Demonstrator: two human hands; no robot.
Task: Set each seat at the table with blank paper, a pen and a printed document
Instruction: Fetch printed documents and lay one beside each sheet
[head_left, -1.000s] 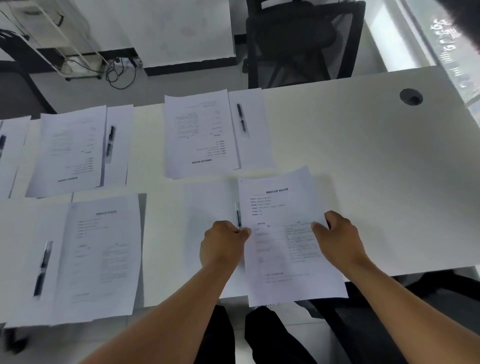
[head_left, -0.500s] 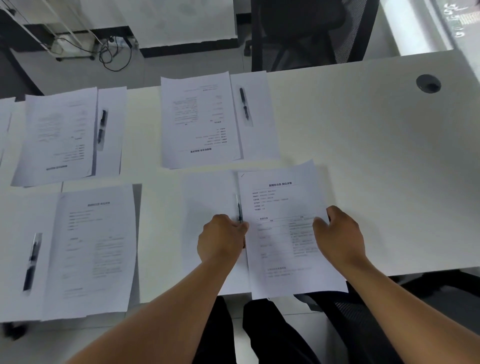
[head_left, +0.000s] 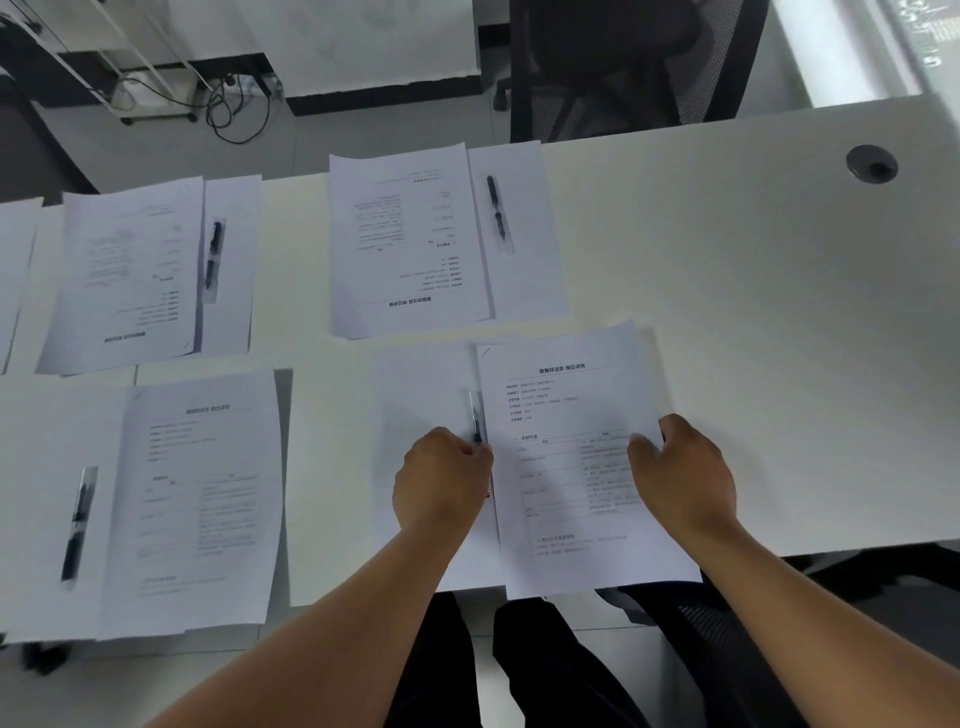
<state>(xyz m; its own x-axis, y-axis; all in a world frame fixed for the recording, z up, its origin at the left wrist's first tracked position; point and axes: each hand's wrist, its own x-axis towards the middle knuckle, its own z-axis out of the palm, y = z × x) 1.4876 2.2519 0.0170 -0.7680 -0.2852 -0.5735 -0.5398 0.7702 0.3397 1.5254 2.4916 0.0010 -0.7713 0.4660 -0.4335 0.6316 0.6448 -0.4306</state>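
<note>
Left hand pinching pen, long axis toward 12 o'clock; printed document at 3 o'clock, right hand curled on its edge.

Matt white paper sheets lie on a smooth matt white bench; the chair is black mesh.

Office, white desk, mesh chair

Near seat: pen on blank sheet, printed document right.
</note>
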